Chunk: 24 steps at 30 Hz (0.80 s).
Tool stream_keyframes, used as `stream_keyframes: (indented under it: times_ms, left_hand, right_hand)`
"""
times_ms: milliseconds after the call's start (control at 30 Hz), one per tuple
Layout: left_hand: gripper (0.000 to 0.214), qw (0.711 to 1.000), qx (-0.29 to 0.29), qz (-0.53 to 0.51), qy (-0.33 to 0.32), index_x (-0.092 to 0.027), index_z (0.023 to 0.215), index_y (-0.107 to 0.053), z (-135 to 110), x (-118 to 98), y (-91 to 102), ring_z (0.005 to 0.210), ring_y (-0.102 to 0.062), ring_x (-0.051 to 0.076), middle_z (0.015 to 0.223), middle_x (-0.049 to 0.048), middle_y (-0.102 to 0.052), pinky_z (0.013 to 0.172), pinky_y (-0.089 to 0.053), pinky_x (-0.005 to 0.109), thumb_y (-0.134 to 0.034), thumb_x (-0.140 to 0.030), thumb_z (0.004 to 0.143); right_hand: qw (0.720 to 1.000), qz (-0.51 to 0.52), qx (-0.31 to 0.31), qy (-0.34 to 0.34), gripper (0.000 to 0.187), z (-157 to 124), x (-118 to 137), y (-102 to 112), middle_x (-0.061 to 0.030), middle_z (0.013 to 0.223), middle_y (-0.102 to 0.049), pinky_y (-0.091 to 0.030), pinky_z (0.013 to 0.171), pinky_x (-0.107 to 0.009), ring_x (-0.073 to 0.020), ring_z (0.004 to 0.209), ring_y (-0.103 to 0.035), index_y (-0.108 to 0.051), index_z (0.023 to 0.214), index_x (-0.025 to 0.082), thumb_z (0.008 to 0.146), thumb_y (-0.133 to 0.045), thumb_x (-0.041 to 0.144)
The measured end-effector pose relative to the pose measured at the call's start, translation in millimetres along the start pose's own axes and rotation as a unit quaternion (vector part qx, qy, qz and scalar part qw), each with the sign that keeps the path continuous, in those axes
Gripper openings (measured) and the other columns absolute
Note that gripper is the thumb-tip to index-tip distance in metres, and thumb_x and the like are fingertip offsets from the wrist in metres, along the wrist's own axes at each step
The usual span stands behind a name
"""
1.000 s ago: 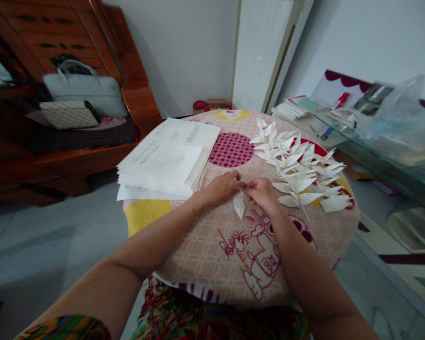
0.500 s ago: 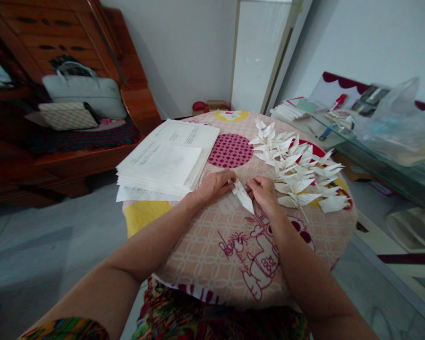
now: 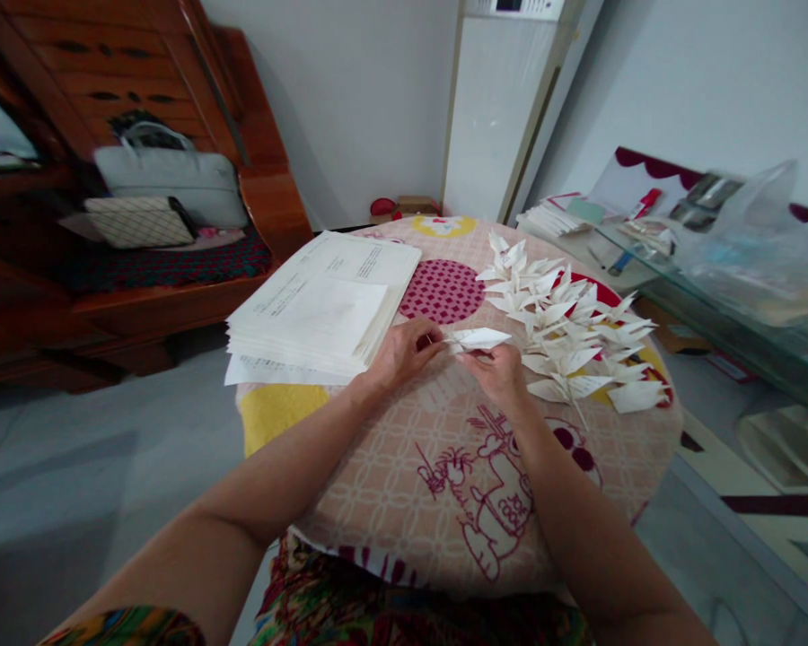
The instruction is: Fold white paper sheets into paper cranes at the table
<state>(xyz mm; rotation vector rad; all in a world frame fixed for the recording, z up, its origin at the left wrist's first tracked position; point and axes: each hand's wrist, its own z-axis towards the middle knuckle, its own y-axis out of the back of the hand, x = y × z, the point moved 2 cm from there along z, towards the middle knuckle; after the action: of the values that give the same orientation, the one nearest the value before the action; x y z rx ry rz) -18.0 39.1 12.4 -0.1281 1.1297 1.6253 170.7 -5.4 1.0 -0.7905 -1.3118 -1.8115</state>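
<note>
A narrow folded piece of white paper (image 3: 479, 338) is held between both hands above the cloth-covered round table (image 3: 377, 484). My left hand (image 3: 409, 352) pinches its left end with thumb and fingers. My right hand (image 3: 496, 370) grips its lower edge, fingers closed near the middle. The paper's pointed end faces right. Just right of my right hand lie several folded paper cranes (image 3: 552, 314), spread in a cluster. To the left of my left hand sits a thick stack of printed paper (image 3: 296, 305), with a smaller sheet on top.
At right, a glass-topped table (image 3: 687, 296) carries a plastic bag (image 3: 768, 242), papers and a red-capped item. On the left stands a wooden bench (image 3: 175, 296) with a grey bag (image 3: 175, 184) and a quilted purse (image 3: 138, 222). A tall white cabinet-like unit (image 3: 495, 108) stands behind.
The folded paper has turned from slanting down toward me to lying nearly level, its point now to the right. My right hand has shifted under it. The view has tilted slightly.
</note>
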Motion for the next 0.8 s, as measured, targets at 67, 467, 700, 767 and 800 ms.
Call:
stream_keyframes:
  times_ms: [67, 467, 700, 767, 800]
  left_hand:
    - [0.018, 1.0, -0.019, -0.009, -0.022, -0.015, 0.081, -0.064, -1.2, -5.2, -0.4, 0.067, -0.057, 0.01, 0.075, 0.0012, -0.064, 0.062, -0.045, 0.021, -0.065, -0.029, 0.092]
    - [0.036, 0.991, 0.001, -0.068, -0.116, -0.021, 0.132, -0.063, -3.8, -14.8, 5.4, 0.08, -0.065, 0.01, 0.129, 0.0125, -0.061, 0.073, -0.059, 0.025, -0.059, -0.032, 0.097]
    - [0.022, 0.992, 0.019, -0.087, -0.088, -0.014, 0.111, -0.069, -1.1, -13.6, 2.7, 0.067, -0.06, 0.007, 0.104, 0.0098, -0.068, 0.064, -0.052, 0.02, -0.054, -0.025, 0.099]
    - [0.017, 0.994, 0.024, -0.073, -0.08, -0.014, 0.098, -0.069, -0.2, -15.2, 3.5, 0.068, -0.059, 0.009, 0.091, 0.0065, -0.068, 0.063, -0.049, 0.019, -0.057, -0.026, 0.097]
    - [0.017, 0.995, 0.026, -0.064, -0.075, -0.014, 0.094, -0.069, 0.1, -16.0, 3.9, 0.067, -0.059, 0.009, 0.085, 0.005, -0.066, 0.062, -0.048, 0.019, -0.058, -0.027, 0.096]
  right_hand:
    - [0.999, 0.007, -0.022, 0.042, 0.016, -2.1, 5.7, 2.0, -0.0082, 0.09, -0.079, -0.055, 0.088, -0.034, -0.0232, 0.091, -0.072, -0.076, 0.085, 0.018, 0.081, -0.068, 0.031]
    - [0.988, -0.009, -0.046, 0.148, 0.016, -5.9, 9.7, 6.5, -0.0067, 0.098, -0.074, -0.056, 0.085, -0.033, -0.0202, 0.091, -0.07, -0.073, 0.096, 0.021, 0.09, -0.058, 0.024]
    - [0.982, -0.049, -0.02, 0.183, 0.021, -5.5, 17.9, 7.5, -0.0065, 0.095, -0.074, -0.054, 0.087, -0.032, -0.0199, 0.093, -0.069, -0.075, 0.094, 0.022, 0.09, -0.055, 0.02]
    - [0.98, -0.042, -0.011, 0.195, 0.021, -5.6, 19.5, 6.4, -0.0067, 0.092, -0.074, -0.054, 0.086, -0.031, -0.0196, 0.09, -0.069, -0.075, 0.092, 0.021, 0.089, -0.055, 0.019]
    - [0.981, -0.043, -0.006, 0.191, 0.02, -5.5, 19.8, 5.8, -0.0068, 0.091, -0.074, -0.054, 0.085, -0.031, -0.0196, 0.09, -0.069, -0.075, 0.09, 0.021, 0.089, -0.055, 0.02]
